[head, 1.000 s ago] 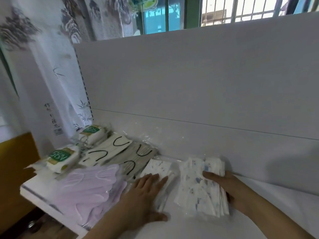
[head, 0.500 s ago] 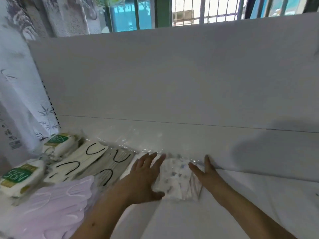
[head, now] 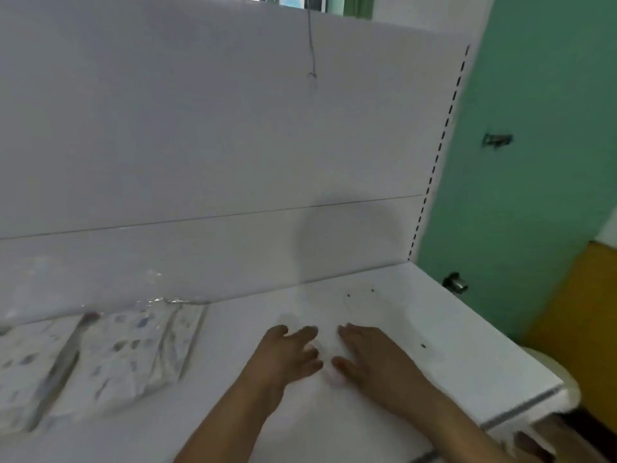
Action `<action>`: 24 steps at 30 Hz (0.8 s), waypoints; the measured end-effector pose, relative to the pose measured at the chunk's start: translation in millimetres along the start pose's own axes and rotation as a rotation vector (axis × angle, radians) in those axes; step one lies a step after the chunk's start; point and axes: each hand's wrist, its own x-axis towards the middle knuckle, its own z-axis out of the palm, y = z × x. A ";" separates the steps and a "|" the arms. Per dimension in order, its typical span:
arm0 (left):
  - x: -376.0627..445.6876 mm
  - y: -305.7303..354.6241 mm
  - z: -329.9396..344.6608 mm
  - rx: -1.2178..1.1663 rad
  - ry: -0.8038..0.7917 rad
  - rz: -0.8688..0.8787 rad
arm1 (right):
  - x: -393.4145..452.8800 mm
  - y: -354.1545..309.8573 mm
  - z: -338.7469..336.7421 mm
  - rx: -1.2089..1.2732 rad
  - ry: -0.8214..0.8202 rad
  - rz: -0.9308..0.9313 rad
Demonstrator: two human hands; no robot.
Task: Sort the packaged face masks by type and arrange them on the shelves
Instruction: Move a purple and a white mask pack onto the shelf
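Both hands low over a white shelf, close together near the middle of the frame. Left hand palm down, fingers loosely bent and pointing toward the right hand, nothing visibly in its grasp. Right hand palm down too, fingers relaxed and spread a little, thumb tip near the left hand's fingertips; nothing visibly held either. Between and under the fingertips, a pale blurred patch — too smeared to tell whether wrapper or bare shelf.

Two stacks of packaged face masks to the left, flat on the shelf, white with small blue-grey print, in clear wrap. Nearer stack just left of the left forearm, far edge close against the back panel, right edge apart from the left hand. Second stack at the left border, cut off by the frame, just beside the first, with a dark narrow gap between them.

Open shelf surface from the hands rightward to the corner, a few small dark specks on it only. Right edge of the shelf slanting down toward the viewer, ending at a front lip low right. Slotted upright along the back panel's right edge — beyond it a green wall with a small metal fitting, and a yellow surface below.
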 end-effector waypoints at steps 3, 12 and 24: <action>8.8 -6.3 9.7 0.327 0.055 0.092 | -11.0 1.8 -4.1 0.316 -0.030 -0.091; 9.2 -4.4 -3.1 0.182 0.068 0.256 | -6.6 41.4 -5.7 -0.077 -0.022 0.168; -3.8 3.4 -32.2 0.353 0.220 0.406 | 12.0 -0.4 -8.3 0.033 0.046 0.061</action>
